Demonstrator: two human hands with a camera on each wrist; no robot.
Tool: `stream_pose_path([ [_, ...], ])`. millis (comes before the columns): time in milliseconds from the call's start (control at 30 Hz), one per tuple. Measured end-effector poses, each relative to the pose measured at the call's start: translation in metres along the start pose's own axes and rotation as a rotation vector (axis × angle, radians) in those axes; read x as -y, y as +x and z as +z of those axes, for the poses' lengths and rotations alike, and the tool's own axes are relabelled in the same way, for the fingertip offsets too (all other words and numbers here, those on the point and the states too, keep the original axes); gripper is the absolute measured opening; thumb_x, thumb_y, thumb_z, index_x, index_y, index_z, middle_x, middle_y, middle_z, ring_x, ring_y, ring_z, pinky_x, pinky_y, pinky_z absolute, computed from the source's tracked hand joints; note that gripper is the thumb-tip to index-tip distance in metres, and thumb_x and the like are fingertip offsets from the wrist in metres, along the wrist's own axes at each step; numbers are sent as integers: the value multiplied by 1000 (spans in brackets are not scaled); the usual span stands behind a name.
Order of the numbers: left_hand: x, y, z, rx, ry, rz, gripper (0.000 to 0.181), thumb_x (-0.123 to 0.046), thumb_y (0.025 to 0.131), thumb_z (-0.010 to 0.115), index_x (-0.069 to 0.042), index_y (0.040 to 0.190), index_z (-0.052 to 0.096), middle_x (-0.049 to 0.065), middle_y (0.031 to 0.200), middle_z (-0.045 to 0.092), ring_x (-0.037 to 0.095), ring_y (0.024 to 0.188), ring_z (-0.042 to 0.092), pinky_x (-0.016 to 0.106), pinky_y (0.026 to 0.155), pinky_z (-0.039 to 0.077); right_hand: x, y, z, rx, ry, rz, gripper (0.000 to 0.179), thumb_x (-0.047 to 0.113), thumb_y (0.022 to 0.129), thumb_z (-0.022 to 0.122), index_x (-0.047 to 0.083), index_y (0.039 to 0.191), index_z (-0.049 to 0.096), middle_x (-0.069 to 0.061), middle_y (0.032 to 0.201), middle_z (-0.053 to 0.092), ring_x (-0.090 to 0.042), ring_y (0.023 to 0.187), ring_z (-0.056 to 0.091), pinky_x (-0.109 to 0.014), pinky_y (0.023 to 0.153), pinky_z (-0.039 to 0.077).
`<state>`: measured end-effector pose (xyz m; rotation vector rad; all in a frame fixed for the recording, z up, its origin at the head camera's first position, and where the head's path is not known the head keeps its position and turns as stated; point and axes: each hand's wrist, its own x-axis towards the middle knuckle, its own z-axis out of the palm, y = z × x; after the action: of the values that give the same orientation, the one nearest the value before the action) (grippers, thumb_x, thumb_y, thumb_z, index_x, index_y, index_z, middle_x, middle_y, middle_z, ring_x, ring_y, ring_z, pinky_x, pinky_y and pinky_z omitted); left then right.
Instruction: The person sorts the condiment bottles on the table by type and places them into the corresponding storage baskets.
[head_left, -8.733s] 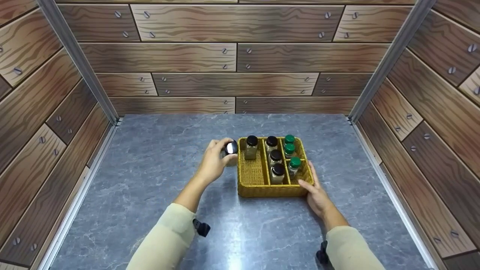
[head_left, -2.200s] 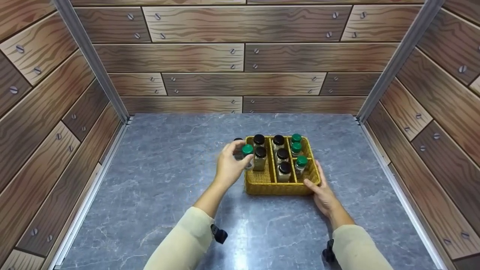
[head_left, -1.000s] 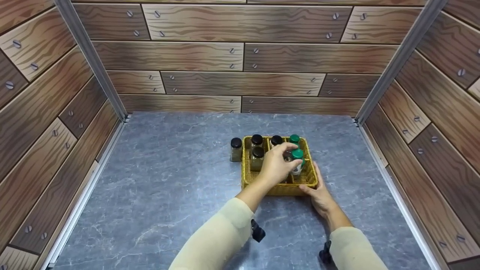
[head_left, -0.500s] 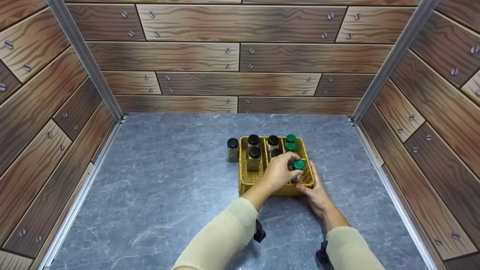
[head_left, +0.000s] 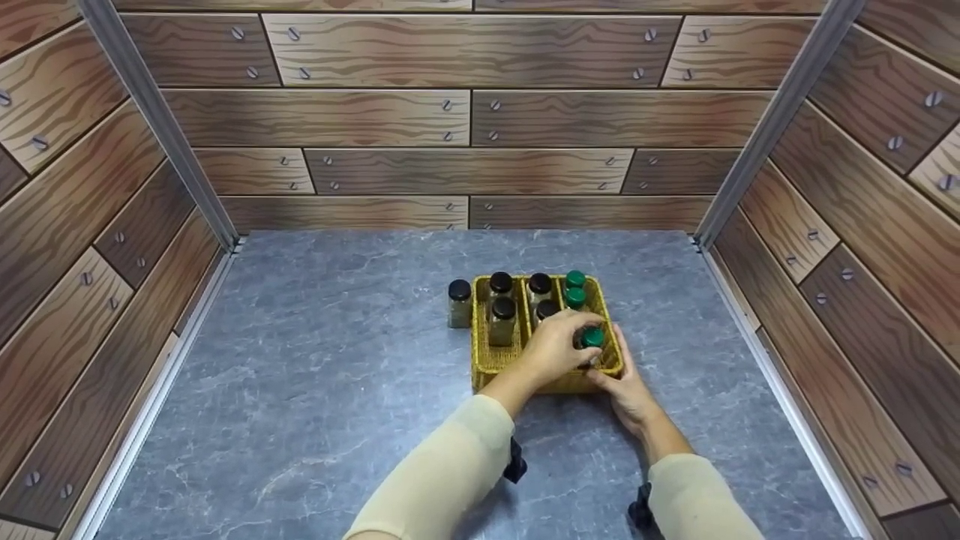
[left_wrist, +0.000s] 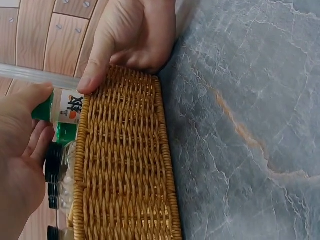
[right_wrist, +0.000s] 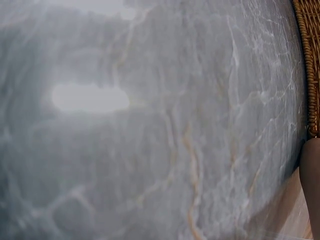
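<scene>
My left hand [head_left: 559,349] pinches a small spice jar by its green cap [head_left: 592,337], low in the front right compartment of a woven basket [head_left: 480,360]. In the left wrist view that jar's white label [left_wrist: 69,106] shows above the basket rim. My right hand [head_left: 634,397] grips the basket's front right corner, its thumb [left_wrist: 92,75] over the rim. Black-capped jars [head_left: 502,322] stand in the left and middle compartments. Two green-capped jars [head_left: 575,289] stand in the back right one. My left hand hides part of the middle and right compartments.
One black-capped jar [head_left: 460,304] stands on the grey marbled table [head_left: 315,360], just left of the basket. Wood-patterned walls [head_left: 465,116] enclose the back and both sides, with metal rails along the side edges.
My left hand has carried a green-capped jar from left of the basket across and down into the front right compartment. Earlier, it added a black-capped jar to the left compartment. The right hand keeps its hold.
</scene>
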<state>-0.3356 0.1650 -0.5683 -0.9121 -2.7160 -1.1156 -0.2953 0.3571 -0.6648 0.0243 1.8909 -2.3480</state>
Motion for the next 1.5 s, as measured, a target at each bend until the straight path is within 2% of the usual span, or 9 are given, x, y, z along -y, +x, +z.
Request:
stream_pose_path([
  [133, 2, 0, 1, 16, 39, 35, 43, -28, 98, 83, -22, 140, 74, 1, 135, 74, 17, 125, 71, 29, 113, 56, 0, 0, 1, 2, 9, -6, 109, -6, 103, 67, 33, 175, -4, -6, 176, 23, 0, 131, 60, -15, 108, 51],
  [333, 3, 0, 4, 28, 100, 54, 41, -28, 98, 82, -17, 137, 75, 1, 139, 74, 17, 131, 70, 28, 117, 53, 1, 0, 0, 17, -10, 0, 108, -4, 104, 66, 33, 175, -6, -6, 181, 16, -5, 138, 55, -15, 110, 49],
  [567, 4, -1, 8, 49, 197, 77, 42, -31, 99, 81, -17, 138, 74, -1, 143, 72, 17, 134, 68, 30, 118, 53, 0, 0, 0, 16, -11, 3, 107, -3, 104, 66, 32, 175, -6, -7, 183, 12, 2, 134, 57, -14, 111, 49],
  [933, 8, -2, 11, 14, 210, 131, 39, -28, 97, 83, -14, 134, 75, -2, 145, 70, 17, 134, 68, 28, 118, 52, 1, 0, 0, 12, 6, 6, 108, -5, 104, 66, 34, 175, -6, -5, 180, 18, 0, 127, 63, -16, 108, 52],
  [1100, 10, -3, 11, -3, 195, 127, 39, -26, 97, 84, -13, 133, 76, -2, 143, 71, 16, 133, 68, 26, 119, 51, 0, -1, 1, -3, 8, 17, 108, -4, 104, 67, 35, 175, -5, -3, 176, 24, 0, 126, 65, -16, 107, 52],
  [1233, 8, -2, 10, 11, 196, 123, 42, -22, 96, 84, -14, 135, 74, -1, 143, 71, 17, 135, 67, 27, 120, 50, 1, -1, 1, -4, 11, 5, 108, -5, 103, 67, 33, 175, -4, -3, 175, 25, 1, 128, 63, -16, 109, 51],
  [1500, 2, -2, 7, 73, 244, 151, 48, -21, 98, 82, -18, 144, 70, 1, 148, 69, 22, 139, 64, 34, 122, 51, 1, -1, 0, 7, 5, -16, 109, -3, 103, 69, 31, 175, -5, -10, 181, 13, 2, 129, 60, -14, 108, 51],
])
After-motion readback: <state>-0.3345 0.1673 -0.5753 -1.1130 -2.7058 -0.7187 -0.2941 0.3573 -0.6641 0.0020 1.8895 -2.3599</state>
